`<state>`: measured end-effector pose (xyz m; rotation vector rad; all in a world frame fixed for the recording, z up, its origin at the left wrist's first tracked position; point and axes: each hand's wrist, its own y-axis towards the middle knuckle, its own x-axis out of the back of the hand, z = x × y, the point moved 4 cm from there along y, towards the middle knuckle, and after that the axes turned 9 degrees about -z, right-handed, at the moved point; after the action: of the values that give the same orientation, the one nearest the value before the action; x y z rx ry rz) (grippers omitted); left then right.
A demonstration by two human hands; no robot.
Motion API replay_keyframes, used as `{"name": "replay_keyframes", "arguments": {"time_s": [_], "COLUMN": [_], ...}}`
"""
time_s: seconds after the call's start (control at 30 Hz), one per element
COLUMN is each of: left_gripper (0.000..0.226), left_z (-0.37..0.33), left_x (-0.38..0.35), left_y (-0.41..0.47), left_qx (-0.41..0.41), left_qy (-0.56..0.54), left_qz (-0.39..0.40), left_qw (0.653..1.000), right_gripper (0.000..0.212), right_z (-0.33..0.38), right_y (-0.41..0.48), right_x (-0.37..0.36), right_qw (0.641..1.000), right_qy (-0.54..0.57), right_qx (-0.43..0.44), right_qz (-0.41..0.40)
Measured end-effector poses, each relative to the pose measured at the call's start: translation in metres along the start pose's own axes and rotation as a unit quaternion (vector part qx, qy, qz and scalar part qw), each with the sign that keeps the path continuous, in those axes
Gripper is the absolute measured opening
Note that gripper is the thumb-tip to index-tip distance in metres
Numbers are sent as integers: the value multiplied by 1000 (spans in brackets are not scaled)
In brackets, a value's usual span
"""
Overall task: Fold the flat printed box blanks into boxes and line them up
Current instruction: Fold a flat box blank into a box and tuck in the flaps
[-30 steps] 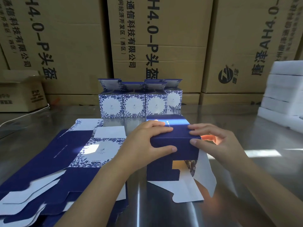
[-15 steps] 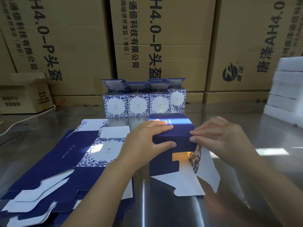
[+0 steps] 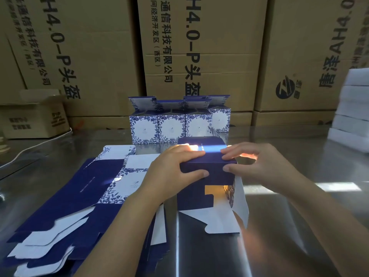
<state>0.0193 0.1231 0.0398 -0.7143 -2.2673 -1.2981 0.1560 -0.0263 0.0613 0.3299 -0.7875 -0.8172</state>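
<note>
Blanks [image 3: 60, 196] lie stacked flat at your near left on the table [image 3: 299, 226]. Your left grip [image 3: 171, 172] and right grip [image 3: 259, 166] both clasp the half-folded box [image 3: 215, 165] at the table's middle, thumbs on its near face. Beyond it, four folded boxes [image 3: 171, 126] stand in a row.

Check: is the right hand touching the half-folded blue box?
Touching. The head view shows the right hand with fingers on the top edge of the half-folded box, its thumb pressing the near face.
</note>
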Motion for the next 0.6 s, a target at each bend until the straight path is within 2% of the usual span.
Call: {"name": "replay_keyframes", "arguments": {"time_s": [0.17,0.3,0.6], "left_gripper": [48,55,59], "left_z": [-8,-12,-14], "left_x": [-5,-4,-4], "left_y": [-1,-3,-4], "left_qx": [-23,-34,-35], "left_qy": [15,25,27], "left_qz": [-5,4,17], "left_qw": [1000,999,999], "right_gripper": [16,19,15], "right_z": [6,9,12], "right_y": [-10,-14,-20], "right_x": [2,3,1], "right_qw": [990,982,972], "right_qy": [-113,-129,-139], "right_qx": [54,92,127], "right_qz": [-58,-100,-140]}}
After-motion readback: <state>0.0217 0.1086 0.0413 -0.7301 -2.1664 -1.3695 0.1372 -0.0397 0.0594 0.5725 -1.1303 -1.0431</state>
